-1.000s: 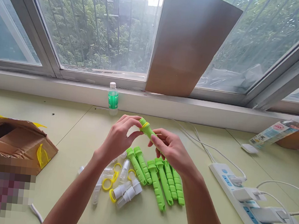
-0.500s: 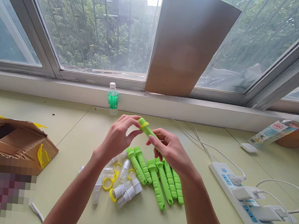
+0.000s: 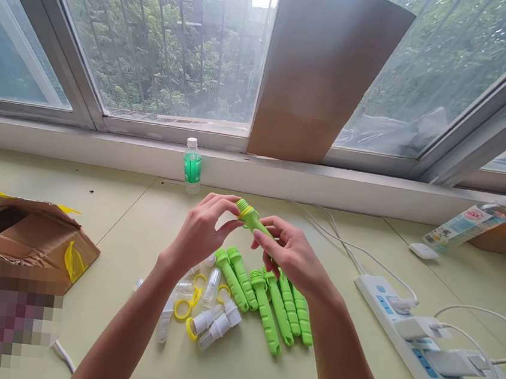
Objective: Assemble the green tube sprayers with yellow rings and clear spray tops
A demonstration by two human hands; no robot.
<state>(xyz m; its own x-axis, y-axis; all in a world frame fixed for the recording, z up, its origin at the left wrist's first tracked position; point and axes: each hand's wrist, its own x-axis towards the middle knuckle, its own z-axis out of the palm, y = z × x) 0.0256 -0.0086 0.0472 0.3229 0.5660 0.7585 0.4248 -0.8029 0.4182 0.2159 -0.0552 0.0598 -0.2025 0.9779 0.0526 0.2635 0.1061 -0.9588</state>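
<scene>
A green plastic handle with a threaded end (image 3: 254,220) is held up at a slant over the table, a yellow ring around it below the thread. My right hand (image 3: 289,250) is closed around its lower body. The fingertips of my left hand (image 3: 206,224) pinch it near the thread and the ring. Beneath my hands lie several more green handles (image 3: 266,314), side by side. To their left is a loose group of yellow rings (image 3: 183,310), clear ribbed tubes (image 3: 212,288) and white plastic connectors (image 3: 215,330); my left forearm covers part of this group.
An open cardboard box (image 3: 44,240) stands on the left. A small green-labelled bottle (image 3: 192,166) is by the window sill. On the right are a power strip (image 3: 394,334) with plugs and cables, a white puck-like device (image 3: 424,251) and a leaning clear bottle (image 3: 468,227).
Both hands keep their hold on the green handle with almost no movement. The whole view has shifted very slightly.
</scene>
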